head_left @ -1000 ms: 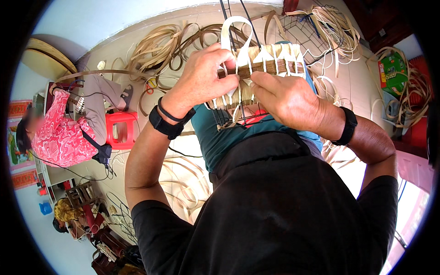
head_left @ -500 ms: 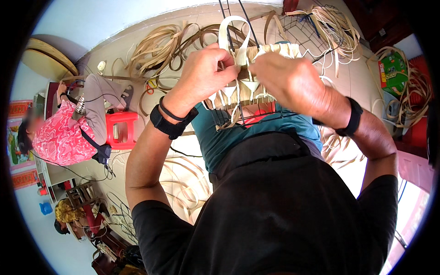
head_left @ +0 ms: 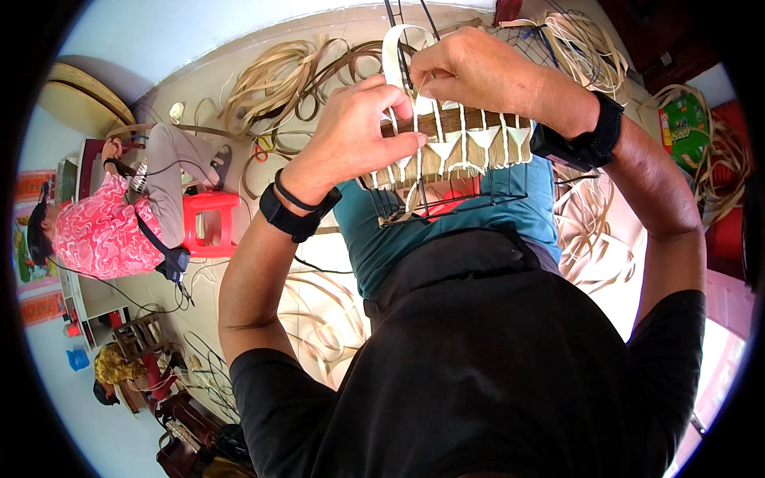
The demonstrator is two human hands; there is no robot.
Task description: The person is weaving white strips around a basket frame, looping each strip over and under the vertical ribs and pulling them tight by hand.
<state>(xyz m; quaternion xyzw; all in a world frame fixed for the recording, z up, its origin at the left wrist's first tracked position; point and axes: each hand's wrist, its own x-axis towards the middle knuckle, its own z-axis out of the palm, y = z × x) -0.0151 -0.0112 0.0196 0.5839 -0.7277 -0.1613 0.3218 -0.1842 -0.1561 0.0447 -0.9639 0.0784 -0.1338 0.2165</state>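
A black wire frame (head_left: 462,209), partly woven over with tan, brown and cream flat strips, rests across my thighs. White twisted cords and folded cream triangles run along the woven panel (head_left: 478,151). My left hand (head_left: 355,131) is closed at the left part of the panel, its thumb pressed on the weave and its fingers bent behind. At the panel's far edge, my right hand (head_left: 486,76) is closed in a pinch on a cream strip (head_left: 392,60), which loops up between the two hands. The pinched end is mostly hidden by my fingers.
Coils of tan strip (head_left: 275,84) lie on the floor ahead, with another bundle (head_left: 586,52) at the far right. On the left, a person in a pink patterned shirt (head_left: 107,231) sits by a red plastic stool (head_left: 211,223). Loose strips (head_left: 319,311) cover the floor beside me.
My right hand has moved up and away from me, from over the panel to its far edge, uncovering the right part. The left hand stays nearly in place.
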